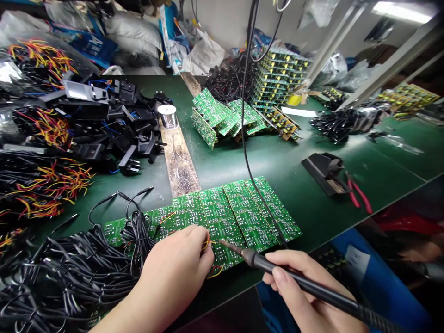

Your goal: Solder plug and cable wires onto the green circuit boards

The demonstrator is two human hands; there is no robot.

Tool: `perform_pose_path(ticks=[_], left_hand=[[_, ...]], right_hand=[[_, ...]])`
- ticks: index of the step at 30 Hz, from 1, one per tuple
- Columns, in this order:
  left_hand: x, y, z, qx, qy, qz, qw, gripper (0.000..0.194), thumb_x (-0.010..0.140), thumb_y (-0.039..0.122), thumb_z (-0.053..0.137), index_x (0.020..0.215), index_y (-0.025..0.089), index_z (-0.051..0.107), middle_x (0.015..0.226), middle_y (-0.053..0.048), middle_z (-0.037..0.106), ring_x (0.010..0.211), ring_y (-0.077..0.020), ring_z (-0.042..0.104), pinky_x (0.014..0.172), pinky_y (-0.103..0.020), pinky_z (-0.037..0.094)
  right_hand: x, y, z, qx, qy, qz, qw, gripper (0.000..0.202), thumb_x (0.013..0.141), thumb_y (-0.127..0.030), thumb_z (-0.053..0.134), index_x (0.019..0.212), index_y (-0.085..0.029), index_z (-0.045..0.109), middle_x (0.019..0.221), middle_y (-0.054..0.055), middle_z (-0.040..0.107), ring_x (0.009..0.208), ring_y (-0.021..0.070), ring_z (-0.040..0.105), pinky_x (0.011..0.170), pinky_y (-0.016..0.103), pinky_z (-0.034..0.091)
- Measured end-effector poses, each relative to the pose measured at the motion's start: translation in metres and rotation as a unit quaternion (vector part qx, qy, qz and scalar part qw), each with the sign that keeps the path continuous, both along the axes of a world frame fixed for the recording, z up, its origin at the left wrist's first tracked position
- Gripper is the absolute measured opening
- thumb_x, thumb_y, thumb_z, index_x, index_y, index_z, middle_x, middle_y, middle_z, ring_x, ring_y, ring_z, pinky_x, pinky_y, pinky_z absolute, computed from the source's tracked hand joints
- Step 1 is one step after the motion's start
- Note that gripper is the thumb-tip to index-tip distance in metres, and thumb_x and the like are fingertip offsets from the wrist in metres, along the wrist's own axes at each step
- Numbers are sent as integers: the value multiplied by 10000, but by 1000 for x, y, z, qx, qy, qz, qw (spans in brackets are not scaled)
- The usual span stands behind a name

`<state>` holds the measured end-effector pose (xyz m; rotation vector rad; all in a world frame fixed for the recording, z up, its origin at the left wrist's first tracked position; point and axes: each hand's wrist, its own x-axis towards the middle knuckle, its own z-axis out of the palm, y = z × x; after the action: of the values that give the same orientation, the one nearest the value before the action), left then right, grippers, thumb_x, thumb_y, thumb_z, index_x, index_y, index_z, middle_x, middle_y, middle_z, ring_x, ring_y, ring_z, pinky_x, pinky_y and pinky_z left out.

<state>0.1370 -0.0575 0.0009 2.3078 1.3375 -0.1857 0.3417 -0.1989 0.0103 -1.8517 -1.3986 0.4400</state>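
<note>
Green circuit boards (pixel 218 212) lie side by side along the near edge of the table. Over them, my left hand (pixel 178 268) is closed, pinching thin red and yellow wires (pixel 206 242) against the board surface. My right hand (pixel 301 286) grips a black soldering iron (pixel 277 268), whose tip is at the board just right of the left fingertips. Another yellow wire (pixel 217 273) shows at the boards' lower edge. Bundled black cables (pixel 140 231) lie left of my left hand, partly over the boards.
A solder spool (pixel 168 116) stands on a scorched wooden strip (pixel 178 162). Black plug adapters (pixel 121 120) are heaped at left. More boards (pixel 225 115) are stacked behind. Right, red-handled pliers (pixel 359 194) lie beside a black holder (pixel 326 171). A black cord (pixel 244 92) hangs down centrally.
</note>
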Motion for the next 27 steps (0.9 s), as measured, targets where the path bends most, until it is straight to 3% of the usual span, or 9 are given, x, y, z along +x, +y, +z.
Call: perform_pose_path(ticks=[8, 13, 18, 20, 23, 27], left_hand=[[-1, 0, -1, -3, -12, 1, 1000, 217, 1027, 333, 440, 876, 255, 575, 879, -6, 685, 853, -241, 686, 725, -374, 410], [-1, 0, -1, 3, -16, 4, 1000, 219, 1024, 338, 449, 860, 258, 571, 869, 1, 688, 840, -241, 687, 718, -371, 413], [-1, 0, 0, 9, -12, 0, 1000, 215, 1030, 314, 445, 874, 254, 581, 881, -3, 700, 848, -240, 701, 720, -363, 417], [0, 0, 1, 11, -9, -4, 1000, 217, 1033, 302, 436, 882, 250, 583, 888, -11, 702, 855, -243, 706, 723, -364, 422], [0, -1, 0, 11, -4, -12, 1000, 246, 1049, 312, 415, 875, 246, 577, 884, -19, 692, 850, -244, 702, 723, -367, 429], [-1, -2, -1, 14, -7, -24, 1000, 271, 1061, 312, 392, 852, 248, 552, 863, -14, 675, 818, -241, 685, 707, -368, 430]], right_hand=[[-3, -1, 0, -2, -14, 8, 1000, 153, 1069, -400, 618, 1125, -323, 738, 899, -38, 806, 738, 133, 800, 654, 120, 631], [0, -4, 0, 23, 5, -22, 999, 173, 1079, -377, 606, 1136, -295, 747, 893, -11, 790, 738, 148, 791, 643, 145, 641], [-10, 12, -5, 62, 21, -5, 998, 171, 1093, -296, 583, 1217, -294, 701, 1064, 19, 755, 779, 131, 750, 685, 179, 645], [-19, 24, -12, 73, 26, 11, 997, 166, 1071, -246, 614, 1219, -284, 680, 1136, 37, 719, 834, 144, 747, 728, 215, 653], [-33, 43, -25, 114, 16, 67, 991, 312, 1020, -117, 638, 1290, -273, 629, 1184, 56, 671, 991, 179, 736, 892, 289, 654], [-44, 58, -39, 137, 0, 129, 982, 402, 1021, -27, 577, 1356, -251, 591, 1263, 86, 634, 1223, 218, 664, 1100, 368, 570]])
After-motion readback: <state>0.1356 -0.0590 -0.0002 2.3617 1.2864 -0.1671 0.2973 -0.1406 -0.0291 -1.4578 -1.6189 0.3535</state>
